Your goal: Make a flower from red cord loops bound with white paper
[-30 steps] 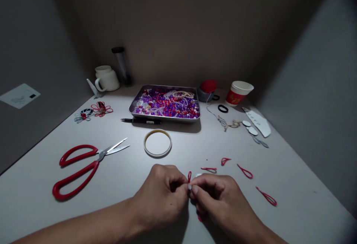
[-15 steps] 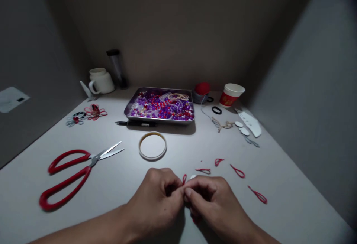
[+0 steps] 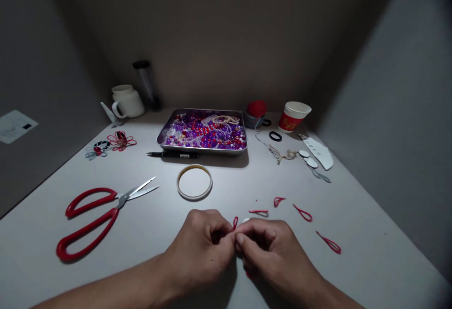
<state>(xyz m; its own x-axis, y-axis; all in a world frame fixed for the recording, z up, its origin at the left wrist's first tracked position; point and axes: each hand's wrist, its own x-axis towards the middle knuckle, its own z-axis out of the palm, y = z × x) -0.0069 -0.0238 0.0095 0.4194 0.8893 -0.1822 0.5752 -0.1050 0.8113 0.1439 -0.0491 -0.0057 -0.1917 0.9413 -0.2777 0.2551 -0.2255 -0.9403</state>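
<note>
My left hand (image 3: 201, 248) and my right hand (image 3: 268, 248) meet fingertip to fingertip low on the white table (image 3: 226, 182). Both pinch a thin red cord (image 3: 235, 222) whose small loop sticks up between the thumbs; a bit of red shows under my right hand. Several red cord loops (image 3: 302, 213) lie on the table just right of my hands. A small white piece peeks out behind my right fingers.
Red-handled scissors (image 3: 95, 215) lie at the left, a tape ring (image 3: 194, 182) in the middle. Behind it are a pen (image 3: 173, 155) and a metal tray of beads (image 3: 203, 132). A white mug (image 3: 127, 101), a paper cup (image 3: 294, 116), a red spool (image 3: 256, 109) and finished cord flowers (image 3: 109, 143) stand farther back.
My hands stay pinched together on the red cord with only small finger shifts. The view has drifted slightly, so the objects appear shifted left and a little up.
</note>
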